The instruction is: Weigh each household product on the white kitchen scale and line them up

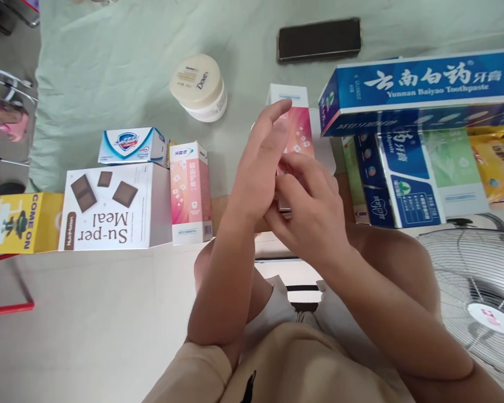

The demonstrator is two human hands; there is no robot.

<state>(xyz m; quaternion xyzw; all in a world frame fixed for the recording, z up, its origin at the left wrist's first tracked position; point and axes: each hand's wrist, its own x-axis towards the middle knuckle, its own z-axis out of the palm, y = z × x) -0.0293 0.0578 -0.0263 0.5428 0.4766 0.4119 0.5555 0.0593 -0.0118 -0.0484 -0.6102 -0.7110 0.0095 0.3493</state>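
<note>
My left hand (258,162) is raised over the table edge with its fingers stretched out, one fingertip bent over. Close against its palm side, my right hand (313,204) has its fingers curled into a pinch. What those fingers hold, if anything, is hidden. Behind both hands is a pink-and-white box (300,126) with small white flowers, partly covered by them. I cannot tell whether either hand touches it. A similar pink box (190,193) stands to the left, near a white Su-per Meal box (109,210).
A Dove jar (199,87) and black phone (319,40) lie farther back. Yunnan Baiyao toothpaste boxes (424,87) are stacked right, beside a yellow packet (498,162). A soap box (130,145) and yellow box (21,221) sit left. A fan (481,280) stands at lower right.
</note>
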